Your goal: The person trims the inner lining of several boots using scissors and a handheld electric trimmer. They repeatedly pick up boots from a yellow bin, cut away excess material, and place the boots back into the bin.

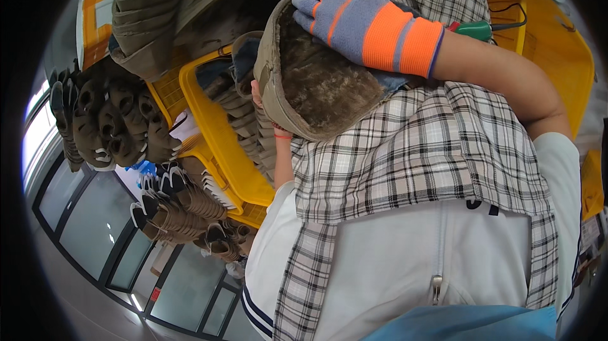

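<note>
A fur-lined olive piece (329,97), shaped like a cap or a shoe upper, is held at my chest with its brown pile lining facing up. My left hand (256,94), bare with a red band at the wrist, grips its outer left side; most of those fingers are hidden behind it. Over the upper right of the lining lies my right hand (348,18), in a grey and orange knit glove, fingers stretched out side by side and the thumb out of sight. A green-handled tool (474,30) with a black cable shows just beyond my right wrist.
Yellow crates (212,138) at the left hold stacked olive pieces (237,103). More brown pieces (114,119) bunch together further left, with shoe-like stacks (174,208) below them. Another yellow crate (557,49) stands at the right. A plaid apron (405,151) covers my front.
</note>
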